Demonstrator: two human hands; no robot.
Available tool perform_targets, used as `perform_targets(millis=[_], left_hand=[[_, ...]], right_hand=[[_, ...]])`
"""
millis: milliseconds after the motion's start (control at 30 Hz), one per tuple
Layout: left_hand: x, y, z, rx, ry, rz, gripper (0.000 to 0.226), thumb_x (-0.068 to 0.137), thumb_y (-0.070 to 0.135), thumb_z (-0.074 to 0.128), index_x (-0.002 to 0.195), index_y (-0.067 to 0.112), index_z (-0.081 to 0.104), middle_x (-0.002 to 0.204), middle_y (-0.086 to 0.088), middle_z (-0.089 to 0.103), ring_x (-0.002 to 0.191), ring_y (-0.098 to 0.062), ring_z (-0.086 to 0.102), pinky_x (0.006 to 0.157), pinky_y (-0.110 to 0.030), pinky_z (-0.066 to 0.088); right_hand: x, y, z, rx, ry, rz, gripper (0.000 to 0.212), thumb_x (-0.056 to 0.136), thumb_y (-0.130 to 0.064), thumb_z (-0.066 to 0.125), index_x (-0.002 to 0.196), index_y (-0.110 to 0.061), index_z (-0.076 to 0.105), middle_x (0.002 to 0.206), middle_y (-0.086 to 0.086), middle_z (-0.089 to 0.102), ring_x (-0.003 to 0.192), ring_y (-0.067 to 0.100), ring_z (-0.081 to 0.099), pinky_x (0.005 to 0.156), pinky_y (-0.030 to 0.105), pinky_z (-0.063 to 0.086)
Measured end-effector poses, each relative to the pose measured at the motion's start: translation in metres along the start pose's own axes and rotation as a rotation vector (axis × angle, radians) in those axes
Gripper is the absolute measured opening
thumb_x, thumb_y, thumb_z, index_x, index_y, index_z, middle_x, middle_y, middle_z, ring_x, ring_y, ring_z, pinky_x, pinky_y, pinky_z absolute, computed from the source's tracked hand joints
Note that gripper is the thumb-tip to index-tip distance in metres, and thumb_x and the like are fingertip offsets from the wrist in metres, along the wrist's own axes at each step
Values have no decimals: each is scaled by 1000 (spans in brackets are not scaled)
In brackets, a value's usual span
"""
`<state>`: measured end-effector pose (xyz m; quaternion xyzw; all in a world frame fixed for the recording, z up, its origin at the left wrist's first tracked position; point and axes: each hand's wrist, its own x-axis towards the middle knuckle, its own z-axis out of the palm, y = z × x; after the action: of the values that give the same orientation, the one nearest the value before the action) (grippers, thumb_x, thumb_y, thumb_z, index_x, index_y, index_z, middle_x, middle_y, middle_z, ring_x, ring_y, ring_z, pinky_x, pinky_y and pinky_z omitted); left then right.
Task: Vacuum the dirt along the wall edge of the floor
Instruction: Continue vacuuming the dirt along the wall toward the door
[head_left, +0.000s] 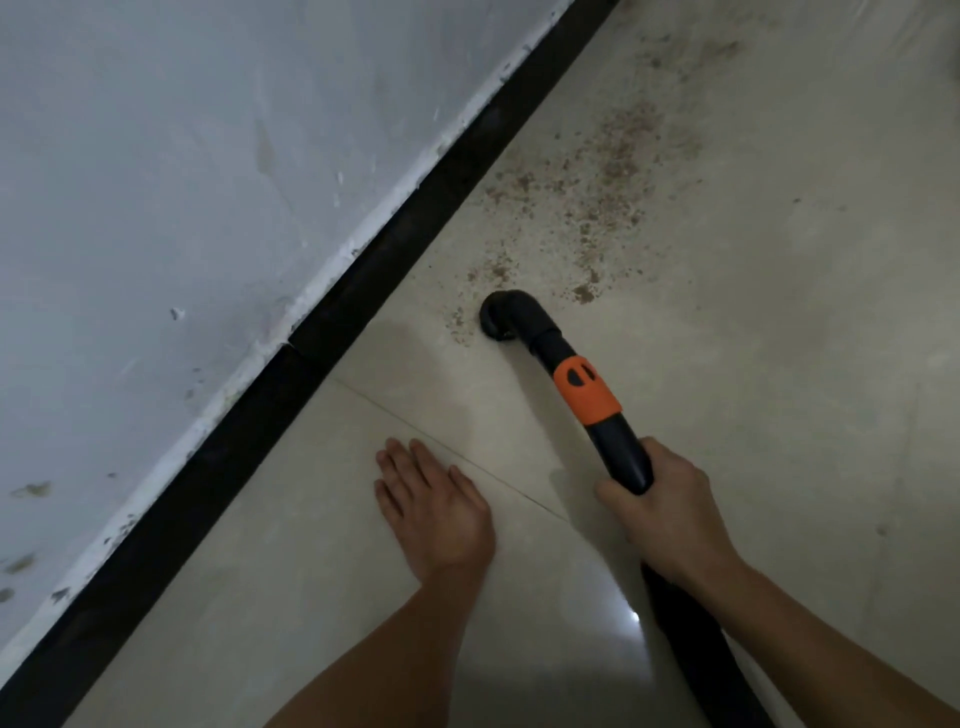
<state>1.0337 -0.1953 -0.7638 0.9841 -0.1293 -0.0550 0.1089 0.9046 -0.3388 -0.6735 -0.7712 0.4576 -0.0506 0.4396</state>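
Brown dirt (582, 197) is scattered over the pale floor tiles beside the black skirting (363, 270), stretching away toward the top right. A black vacuum tube with an orange collar (584, 389) ends in a bent nozzle (501, 317) whose mouth sits on the floor at the near end of the dirt. My right hand (660, 509) grips the tube just below the collar. My left hand (436, 504) rests flat on the tile with straight fingers, between the skirting and the tube.
A grey-white scuffed wall (182, 182) runs diagonally from bottom left to top right above the skirting. The black hose (691, 639) trails back past my right forearm. A tile joint (467, 462) crosses the floor in front of my left hand.
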Motion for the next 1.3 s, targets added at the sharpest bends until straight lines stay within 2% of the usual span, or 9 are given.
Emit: perform_targets(millis=[67, 167, 233, 333, 567, 833, 1000, 1167, 1300], left_hand=[[0, 0, 0, 9, 3, 0, 58, 95, 30, 31, 142, -2, 42, 152, -24, 34, 143, -38, 28, 118, -50, 21], [1, -1, 2, 13, -26, -15, 59, 96, 31, 31, 145, -1, 38, 155, -22, 29, 146, -36, 23, 119, -49, 17], [1, -1, 1, 9, -32, -13, 59, 96, 31, 30, 146, -1, 38, 155, -22, 29, 146, -36, 23, 120, -49, 17], [1, 0, -1, 10, -14, -7, 59, 96, 30, 30, 145, -1, 39, 154, -22, 31, 145, -36, 25, 119, -50, 19], [1, 1, -2, -2, 8, 5, 59, 95, 31, 28, 140, -3, 47, 150, -24, 39, 141, -38, 35, 117, -50, 23], [3, 0, 0, -2, -15, 1, 59, 94, 31, 29, 138, -2, 49, 149, -22, 41, 140, -37, 37, 115, -47, 17], [2, 0, -1, -4, -11, -5, 59, 94, 31, 29, 139, -1, 49, 150, -22, 40, 141, -36, 35, 116, -46, 16], [2, 0, -1, 4, 13, 7, 59, 94, 31, 28, 140, -2, 48, 150, -23, 39, 141, -37, 35, 116, -47, 17], [1, 1, -2, -2, 8, 2, 61, 95, 31, 24, 142, -1, 45, 151, -22, 37, 142, -36, 32, 117, -50, 23]], right_hand=[[-17, 5, 5, 5, -62, 17, 24, 71, -14, 72, 68, -22, 50, 53, -4, 53, 45, 7, 49, 44, 17, 38], [-10, 9, 0, 7, -25, 66, 23, 69, -16, 73, 64, -20, 51, 50, -3, 53, 43, 7, 48, 44, 22, 38], [17, 2, -4, 14, 46, 67, 21, 72, -17, 72, 66, -18, 52, 52, 0, 55, 47, 15, 53, 47, 30, 42], [64, -21, -1, 37, 97, 26, 15, 75, -18, 70, 72, -14, 56, 59, 12, 61, 51, 27, 58, 50, 32, 46], [86, -26, 4, 86, -30, 6, 16, 76, -14, 70, 72, -11, 55, 51, 8, 57, 37, 17, 52, 41, 30, 43], [103, -68, 45, 150, -104, -30, 15, 75, -18, 70, 74, -16, 55, 58, 9, 59, 41, 19, 54, 44, 30, 46], [70, -53, 39, 22, -210, -81, 18, 67, -27, 71, 69, -22, 54, 53, -2, 56, 41, 13, 52, 44, 26, 41], [99, -50, 0, 20, 25, -15, 14, 76, -18, 72, 75, -16, 59, 59, 11, 61, 47, 25, 56, 50, 30, 46], [82, -38, -18, 63, -84, 5, 13, 74, -12, 70, 73, -13, 57, 46, 3, 56, 36, 18, 51, 40, 29, 42]])
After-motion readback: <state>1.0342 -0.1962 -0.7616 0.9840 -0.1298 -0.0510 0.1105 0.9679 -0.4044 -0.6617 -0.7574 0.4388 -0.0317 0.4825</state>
